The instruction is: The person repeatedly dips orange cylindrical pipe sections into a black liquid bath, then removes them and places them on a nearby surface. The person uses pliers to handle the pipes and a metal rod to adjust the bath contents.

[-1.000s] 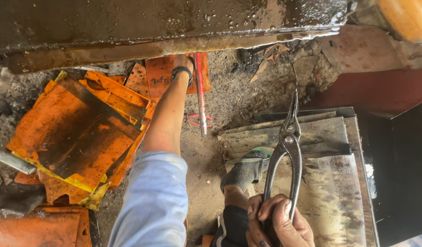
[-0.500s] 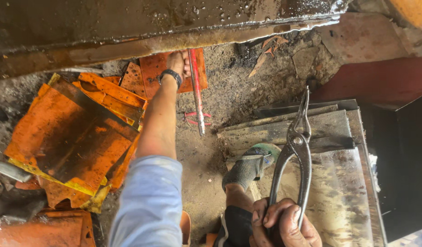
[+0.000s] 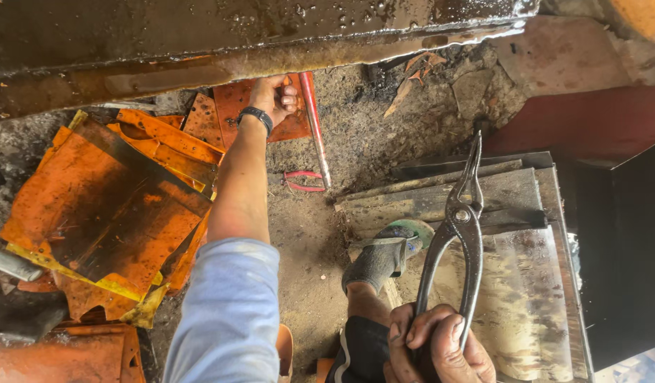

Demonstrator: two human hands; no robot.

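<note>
A rusted metal beam (image 3: pixel 221 67) is seen across the top; orange sheet-metal scraps (image 3: pixel 107 213) are piled at left, grey metal sheets (image 3: pixel 512 284) at right. A red-handled rod (image 3: pixel 314 128) is gripped at its upper end by the left hand (image 3: pixel 274 96), fingers curled closed, just under the beam. Tin snips (image 3: pixel 458 234), blades shut, are held by the handles in the closed right hand (image 3: pixel 437 347). Small red pliers (image 3: pixel 302 181) lie on the ground beside the rod.

A light blue sleeve (image 3: pixel 228 312) covers the left upper arm; a black wristband (image 3: pixel 256 118) circles its wrist.
</note>
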